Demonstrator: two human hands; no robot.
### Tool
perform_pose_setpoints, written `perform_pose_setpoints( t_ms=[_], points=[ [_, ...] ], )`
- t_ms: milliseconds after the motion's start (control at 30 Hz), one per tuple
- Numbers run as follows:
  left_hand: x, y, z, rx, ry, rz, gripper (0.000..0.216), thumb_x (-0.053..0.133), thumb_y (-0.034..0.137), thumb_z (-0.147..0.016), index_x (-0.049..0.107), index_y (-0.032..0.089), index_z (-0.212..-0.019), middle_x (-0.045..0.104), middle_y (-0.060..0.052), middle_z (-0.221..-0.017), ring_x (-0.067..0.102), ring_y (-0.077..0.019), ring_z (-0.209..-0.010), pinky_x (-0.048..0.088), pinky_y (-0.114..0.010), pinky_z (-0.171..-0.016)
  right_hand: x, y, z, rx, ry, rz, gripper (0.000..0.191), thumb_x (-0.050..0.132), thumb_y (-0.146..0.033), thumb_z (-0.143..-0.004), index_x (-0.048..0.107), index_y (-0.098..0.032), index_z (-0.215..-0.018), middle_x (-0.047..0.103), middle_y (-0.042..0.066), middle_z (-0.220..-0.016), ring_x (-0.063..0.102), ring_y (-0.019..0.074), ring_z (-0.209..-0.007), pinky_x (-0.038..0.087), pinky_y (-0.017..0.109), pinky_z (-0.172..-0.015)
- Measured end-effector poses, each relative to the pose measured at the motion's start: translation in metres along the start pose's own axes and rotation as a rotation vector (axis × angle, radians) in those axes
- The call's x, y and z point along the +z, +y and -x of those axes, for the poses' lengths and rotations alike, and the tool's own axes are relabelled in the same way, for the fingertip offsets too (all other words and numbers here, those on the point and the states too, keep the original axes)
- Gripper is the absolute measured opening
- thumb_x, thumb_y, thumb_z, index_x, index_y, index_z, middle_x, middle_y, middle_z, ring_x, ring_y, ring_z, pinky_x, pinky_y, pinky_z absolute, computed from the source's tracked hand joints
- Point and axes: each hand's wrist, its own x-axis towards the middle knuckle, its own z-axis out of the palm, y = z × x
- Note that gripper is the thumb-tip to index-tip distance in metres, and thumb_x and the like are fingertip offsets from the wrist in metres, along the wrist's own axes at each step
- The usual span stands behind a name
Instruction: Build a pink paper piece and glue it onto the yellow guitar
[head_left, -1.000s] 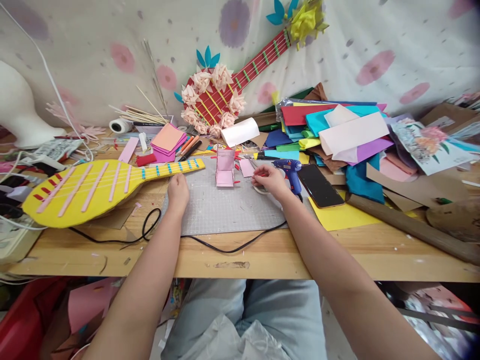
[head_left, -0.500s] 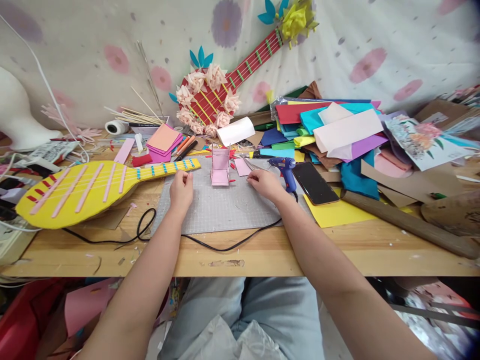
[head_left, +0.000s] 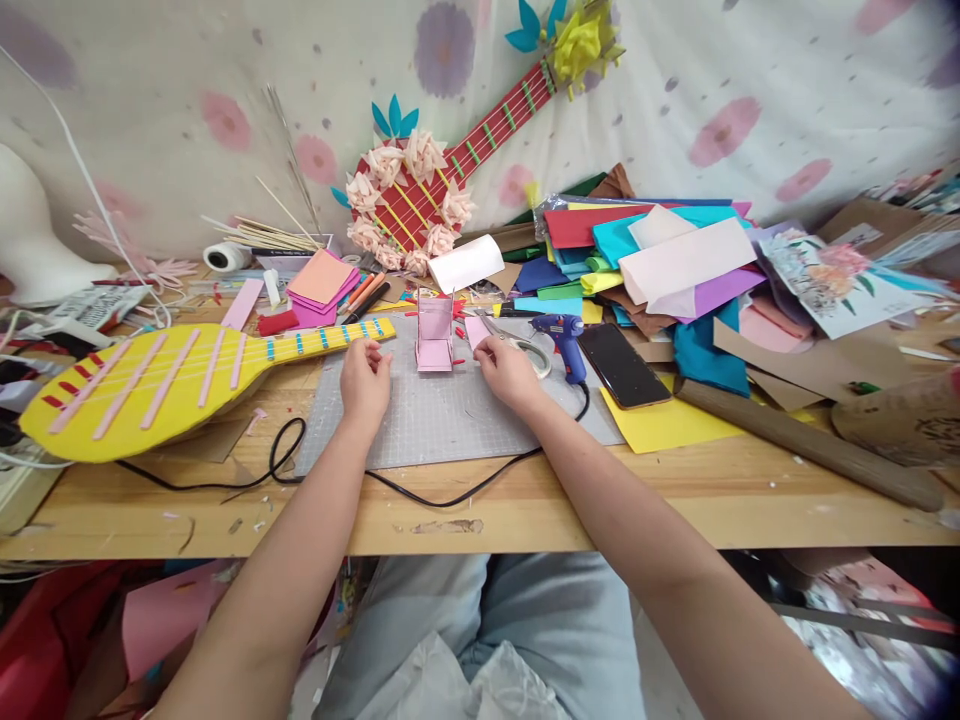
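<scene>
A small pink chair-like paper model (head_left: 435, 338) stands on the grey cutting mat (head_left: 420, 425). My left hand (head_left: 365, 382) is to its left, holding nothing, its fingers loosely bent and slightly apart. To the model's right, my right hand (head_left: 508, 372) has its fingertips pressed together at the lower edge of a small pink paper piece (head_left: 477, 328). Scissors (head_left: 541, 362) lie just beyond that hand, partly hidden by it. A blue glue gun (head_left: 564, 342) rests farther right on the mat.
A yellow paper lute (head_left: 150, 385) lies at left; a red flower-trimmed one (head_left: 412, 210) leans behind. Beside the glue gun are a black phone (head_left: 624, 365) and yellow sheet (head_left: 667, 420). Coloured paper (head_left: 690, 260) piles up at right. A black cord (head_left: 442, 500) crosses the front.
My right hand has moved left, off the scissors' handles to the pink paper piece, so the handles now show. My left hand's fingers have loosened apart. The view has shifted slightly.
</scene>
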Motion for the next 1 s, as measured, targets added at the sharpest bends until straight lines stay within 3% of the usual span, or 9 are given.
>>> perform_pose_setpoints(
  t_ms=[67,167,367,433,567,700,833,1000],
  points=[
    [-0.001,0.001,-0.001,-0.034,-0.014,0.025,0.014,0.057,0.023,-0.072,0.059,0.017,-0.084,0.06,-0.003,-0.078,0.055,-0.0129,-0.07,0.045,-0.027,-0.071,0.004,-0.004,0.002,-0.016,-0.012,0.004,0.02,0.04,-0.024,-0.085,0.059,-0.021,-0.092,0.067,0.004,-0.09,0.059,0.0163,-0.078,0.037,0.025,-0.066],
    [-0.001,0.001,-0.002,-0.063,-0.03,0.061,0.015,0.056,0.024,-0.073,0.063,0.017,-0.084,0.065,-0.004,-0.081,0.059,-0.0143,-0.075,0.045,-0.027,-0.075,0.007,-0.008,0.004,-0.066,-0.066,-0.014,0.018,0.041,-0.025,-0.085,0.058,-0.021,-0.09,0.067,0.002,-0.089,0.059,0.0156,-0.078,0.037,0.024,-0.066],
    [-0.001,0.007,0.002,0.021,-0.031,-0.057,0.016,0.049,0.023,-0.078,0.062,0.016,-0.084,0.064,-0.005,-0.082,0.058,-0.0154,-0.077,0.041,-0.026,-0.073,0.012,-0.015,0.009,-0.173,-0.144,-0.092,0.016,0.042,-0.026,-0.085,0.057,-0.023,-0.087,0.068,-0.002,-0.079,0.058,0.0136,-0.073,0.036,0.023,-0.066],
    [-0.002,0.015,0.005,0.032,-0.01,-0.168,0.02,0.047,0.032,-0.081,0.06,0.017,-0.078,0.06,-0.004,-0.073,0.055,-0.0158,-0.072,0.038,-0.026,-0.068,0.013,-0.016,0.009,-0.154,-0.115,-0.084,0.017,0.04,-0.026,-0.086,0.057,-0.022,-0.089,0.067,0.0,-0.08,0.058,0.014,-0.072,0.037,0.023,-0.065],
    [0.001,0.025,0.011,0.06,-0.083,-0.249,0.033,0.041,0.041,-0.084,0.051,0.019,-0.062,0.049,0.0,-0.056,0.048,-0.0136,-0.058,0.032,-0.025,-0.059,0.014,-0.013,0.005,-0.084,0.049,-0.061,0.02,0.039,-0.024,-0.085,0.058,-0.018,-0.09,0.064,0.005,-0.092,0.056,0.0151,-0.08,0.039,0.025,-0.071],
    [0.007,0.021,0.011,0.094,-0.144,-0.121,0.026,0.044,0.038,-0.083,0.051,0.019,-0.067,0.053,-0.001,-0.062,0.05,-0.0132,-0.061,0.034,-0.024,-0.06,0.018,-0.011,0.005,-0.13,-0.006,-0.143,0.017,0.041,-0.022,-0.083,0.058,-0.019,-0.088,0.064,0.003,-0.087,0.056,0.0139,-0.078,0.039,0.024,-0.07],
    [0.007,0.011,0.005,0.04,-0.112,0.053,0.011,0.05,0.028,-0.077,0.054,0.018,-0.078,0.059,-0.001,-0.074,0.056,-0.0126,-0.069,0.041,-0.023,-0.065,0.022,-0.014,0.008,-0.17,-0.059,-0.21,0.016,0.042,-0.023,-0.083,0.058,-0.02,-0.086,0.065,0.001,-0.082,0.057,0.0133,-0.075,0.039,0.023,-0.068],
    [0.0,0.001,-0.002,-0.049,-0.075,0.189,0.01,0.055,0.018,-0.069,0.06,0.016,-0.078,0.064,-0.004,-0.079,0.059,-0.0135,-0.075,0.046,-0.026,-0.072,0.024,-0.014,0.008,-0.193,-0.052,-0.251,0.015,0.044,-0.022,-0.082,0.059,-0.02,-0.084,0.065,0.002,-0.082,0.057,0.0138,-0.075,0.04,0.023,-0.067]
  ],
)
